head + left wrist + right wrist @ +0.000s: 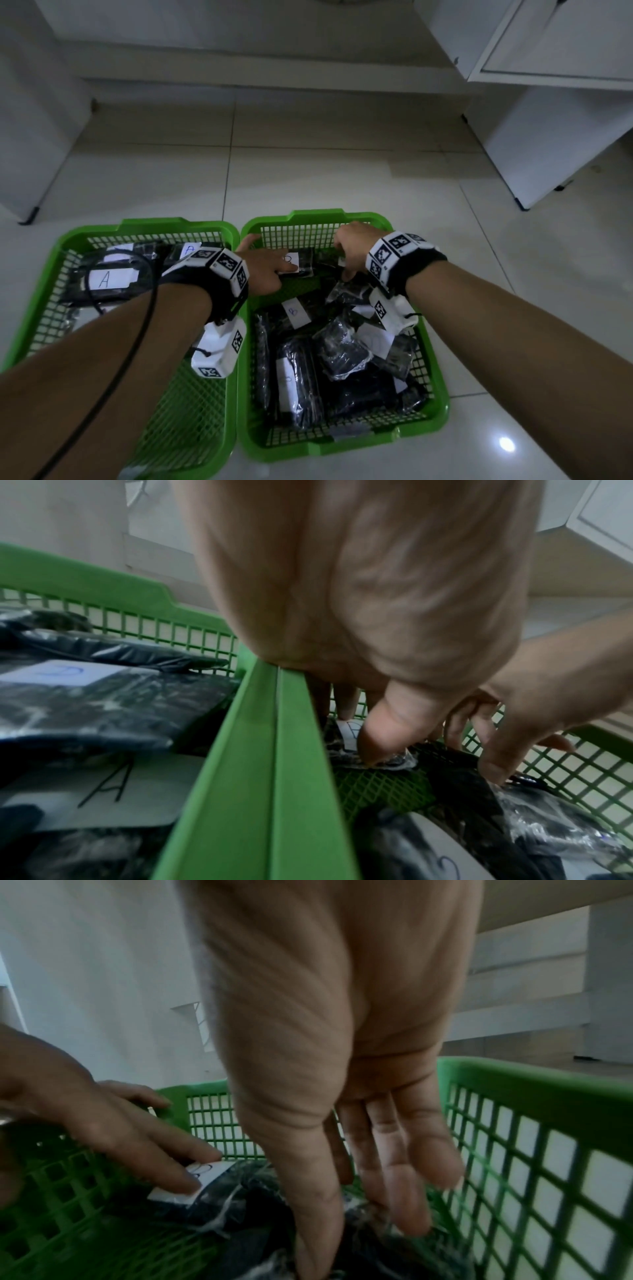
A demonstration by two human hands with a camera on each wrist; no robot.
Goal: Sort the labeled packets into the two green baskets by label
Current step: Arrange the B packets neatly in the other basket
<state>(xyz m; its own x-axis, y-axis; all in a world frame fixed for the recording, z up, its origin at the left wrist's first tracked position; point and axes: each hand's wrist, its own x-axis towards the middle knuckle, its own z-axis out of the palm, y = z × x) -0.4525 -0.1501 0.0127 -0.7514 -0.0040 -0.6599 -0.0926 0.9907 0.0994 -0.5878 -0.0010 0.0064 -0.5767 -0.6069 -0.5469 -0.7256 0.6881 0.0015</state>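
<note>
- Nearest: two bare forearms reach forward; each wrist carries a black strap with white marker blocks, left (224, 265) and right (394, 255). A black cable (137, 325) runs along the left arm.
- Two green mesh baskets sit side by side on the tiled floor (342, 164), rims touching: left basket (44, 274), right basket (435, 387).
- Near half of the right basket: a pile of black plastic-wrapped packets; one white label reads "B" (295, 311), other labels are too blurred to read.
- Left basket: packets lie in its far half; one has a large "A" label (109, 278), a second "A" label (190, 249) sits further back. The near half shows bare mesh.
- Left hand (263, 270) reaches across the shared rims into the far part of the right basket. Fingers straight and spread; thumb and fingertips (192, 1185) press down on the white label of a B packet (301, 265) lying on the basket floor.
- Right hand (352, 246) is just right of it, in the same far end. Fingers extended downward and close together, thumb alongside; tips touch the crinkled wrap of a black packet (246, 1199). Cannot tell if it actually pinches the wrap.
- Farthest: white cabinet (548, 102) at right, white panel at left, a low step along the back wall.
</note>
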